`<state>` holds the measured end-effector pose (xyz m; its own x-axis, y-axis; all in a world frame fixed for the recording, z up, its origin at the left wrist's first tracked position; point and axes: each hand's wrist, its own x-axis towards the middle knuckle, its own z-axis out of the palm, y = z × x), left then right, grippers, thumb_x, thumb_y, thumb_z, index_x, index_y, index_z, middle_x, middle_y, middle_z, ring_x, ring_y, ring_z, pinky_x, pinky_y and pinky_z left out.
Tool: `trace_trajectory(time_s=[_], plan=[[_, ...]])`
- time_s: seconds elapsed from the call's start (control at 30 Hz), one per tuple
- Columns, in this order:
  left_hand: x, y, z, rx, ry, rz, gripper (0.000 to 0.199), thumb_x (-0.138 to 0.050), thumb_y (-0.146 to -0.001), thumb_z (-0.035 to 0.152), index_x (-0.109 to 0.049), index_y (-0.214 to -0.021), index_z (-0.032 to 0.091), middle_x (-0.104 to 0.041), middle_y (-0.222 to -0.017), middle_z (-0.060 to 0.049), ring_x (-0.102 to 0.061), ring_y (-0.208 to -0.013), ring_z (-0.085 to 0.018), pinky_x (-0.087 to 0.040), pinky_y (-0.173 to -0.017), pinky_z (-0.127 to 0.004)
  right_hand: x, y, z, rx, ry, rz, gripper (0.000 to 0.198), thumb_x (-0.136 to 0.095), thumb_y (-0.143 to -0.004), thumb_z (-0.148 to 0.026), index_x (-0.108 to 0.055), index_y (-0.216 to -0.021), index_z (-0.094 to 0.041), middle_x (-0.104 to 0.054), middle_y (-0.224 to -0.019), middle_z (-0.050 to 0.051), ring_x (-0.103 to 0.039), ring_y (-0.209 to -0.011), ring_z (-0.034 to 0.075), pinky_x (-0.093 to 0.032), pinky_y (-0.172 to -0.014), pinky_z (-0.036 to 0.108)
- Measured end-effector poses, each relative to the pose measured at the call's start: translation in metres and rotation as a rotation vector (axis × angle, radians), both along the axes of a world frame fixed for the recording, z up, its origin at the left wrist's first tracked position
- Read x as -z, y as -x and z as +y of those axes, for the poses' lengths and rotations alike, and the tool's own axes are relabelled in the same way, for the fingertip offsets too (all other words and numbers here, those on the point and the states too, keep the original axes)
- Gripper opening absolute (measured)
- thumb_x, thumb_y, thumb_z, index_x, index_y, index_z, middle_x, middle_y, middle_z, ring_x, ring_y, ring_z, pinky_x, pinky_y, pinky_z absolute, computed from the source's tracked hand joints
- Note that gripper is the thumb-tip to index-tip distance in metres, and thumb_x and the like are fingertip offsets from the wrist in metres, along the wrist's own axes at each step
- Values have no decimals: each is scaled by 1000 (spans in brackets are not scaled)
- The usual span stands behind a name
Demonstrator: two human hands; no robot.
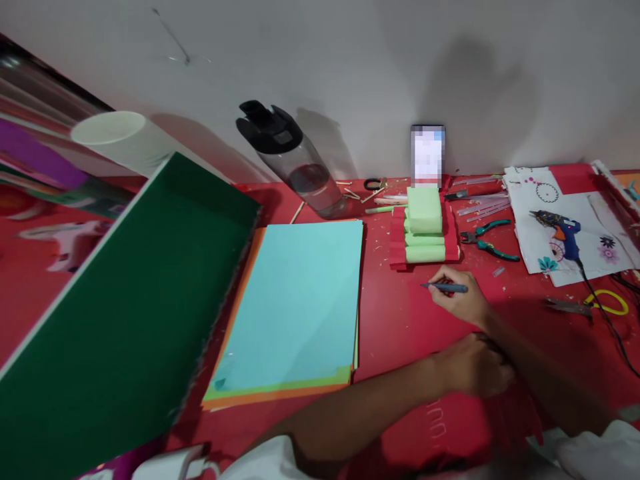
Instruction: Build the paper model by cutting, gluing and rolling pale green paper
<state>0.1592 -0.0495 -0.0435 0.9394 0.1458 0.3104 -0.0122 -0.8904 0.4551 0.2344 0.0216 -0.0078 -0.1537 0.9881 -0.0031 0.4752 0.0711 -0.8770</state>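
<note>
My right hand [460, 297] pinches a dark blue-grey pen [457, 289], its pointed tip facing left just above the red surface. My left hand [480, 367] is curled closed beside my right forearm; its fingertips are hidden, so whatever it may hold does not show. Beyond the pen stands a small craft piece [425, 253] of light green rolls on a red base, with a green block on top. A phone [427, 153] with a blurred screen leans on the wall behind it. Cutting pliers [493, 241] with teal handles lie right of the rolls.
Left of my hands lies a stack of coloured paper [300, 300], pale blue on top. A bottle [310, 177] and a large green board [150, 300] stand farther left. At right are a corded glue gun [563, 230] on white paper and yellow-handled scissors [590, 307].
</note>
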Motion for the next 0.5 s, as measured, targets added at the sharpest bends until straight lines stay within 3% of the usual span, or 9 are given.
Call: trace_trajectory(time_s=[0.3,0.5], plan=[[8,-4,-6,3,-70,-4,20,-62,-92,16,-75,-76,17,-71,-59,-2,-64,-49,-18,-48,-47,-31,-1,7,-3,-36,-1,-13,6,-67,-85,-28,-69,-87,-23,-70,-70,-2,-59,-58,13,-42,-58,23],[3,-1,-4,14,-94,-15,22,-62,-94,17,-73,-75,18,-70,-59,-2,-66,-53,-17,-50,-52,-29,1,6,-2,-5,10,-19,5,-67,-85,-28,-67,-85,-23,-67,-68,-4,-57,-57,12,-40,-57,23]])
